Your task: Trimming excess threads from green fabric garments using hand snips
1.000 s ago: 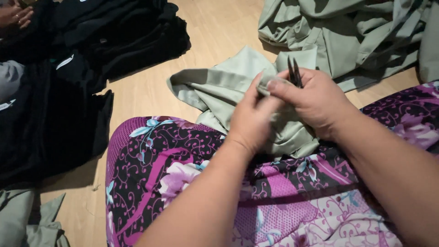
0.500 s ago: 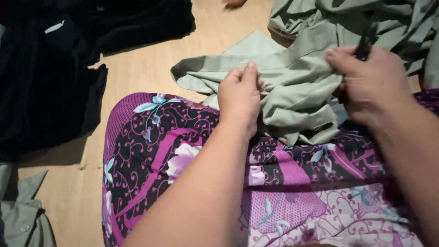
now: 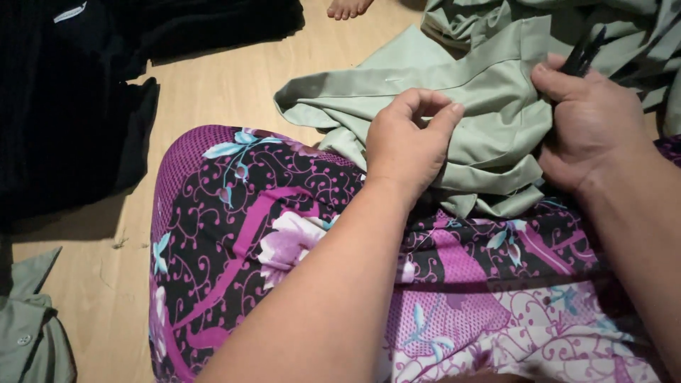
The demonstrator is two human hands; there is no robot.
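Observation:
A pale green garment (image 3: 489,106) lies bunched over my lap, which is covered by a purple floral skirt (image 3: 269,227). My left hand (image 3: 408,142) rests on the green cloth with thumb and forefinger pinched together; I can see nothing between the tips. My right hand (image 3: 592,124) grips the garment's right side, thumb pressed on a fold. A slim dark hand tool (image 3: 583,51) sticks up out of that fist.
Black garments (image 3: 71,106) are heaped on the wooden floor (image 3: 213,92) at the left. More pale green clothes (image 3: 631,28) pile up at the top right. Another person's bare foot (image 3: 347,8) shows at the top edge. A buttoned green garment (image 3: 28,340) lies at the lower left.
My hands have drawn apart across the green cloth. The left hand went from lying flat to a pinch. The right hand moved right with the tool.

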